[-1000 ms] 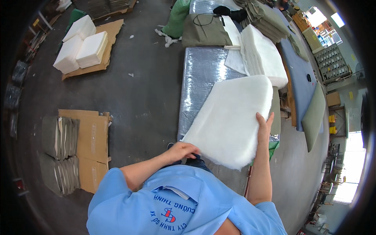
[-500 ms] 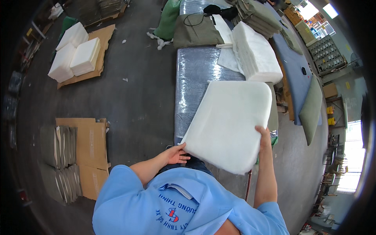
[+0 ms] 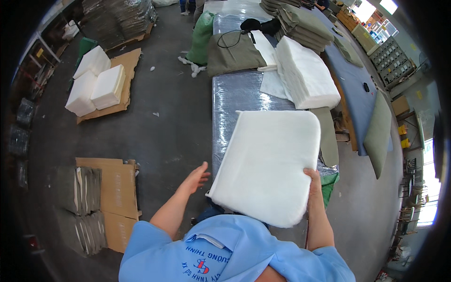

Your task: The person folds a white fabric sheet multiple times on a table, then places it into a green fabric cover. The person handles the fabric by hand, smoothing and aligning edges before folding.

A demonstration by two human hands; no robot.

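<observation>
A thick white padding sheet [image 3: 268,164] with rounded corners lies in front of me, over the near end of the plastic-wrapped table [image 3: 225,91]. My right hand [image 3: 314,181] grips its right edge, thumb on top and the other fingers hidden beneath. Just off the left edge, my left hand [image 3: 195,178] is in the air with its fingers apart and nothing in it. Beyond the sheet stands a stack of white padding [image 3: 307,75], with a loose white piece [image 3: 275,84] beside it.
Grey-green fabric covers [image 3: 235,54] and a green sack [image 3: 202,40] are farther up. A blue-topped table [image 3: 345,66] runs along the right. On the floor at left, white foam blocks [image 3: 94,84] sit on cardboard, and filled grey covers [image 3: 87,192] lie by more cardboard [image 3: 112,183].
My left hand has let go of the sheet's near left corner and moved up and left. The sheet, still in my right hand, sits slightly lower in view and is turned a little.
</observation>
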